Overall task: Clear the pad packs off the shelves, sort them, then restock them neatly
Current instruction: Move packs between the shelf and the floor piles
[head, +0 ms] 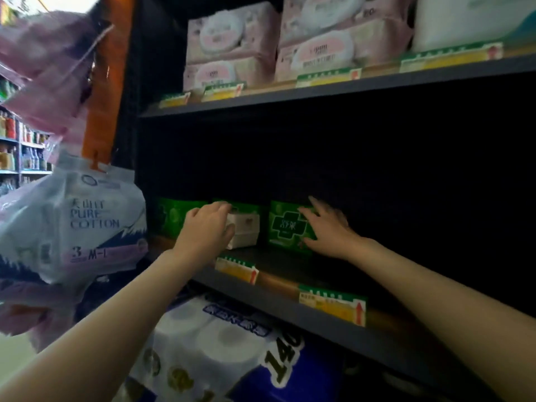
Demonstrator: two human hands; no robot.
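Observation:
On the dark middle shelf stand green pad packs. My left hand grips a white pack that sits in front of a green pack. Another green pack stands at the far left. My right hand lies with spread fingers against the face of a green pack further right. To the right of that pack the shelf is dark and I cannot tell what it holds.
Pink packs fill the upper shelf above green-and-yellow price tags. White "Pure Cotton" packs and pink bags hang at the left. Toilet roll bundles sit below. Price tags line the middle shelf's edge.

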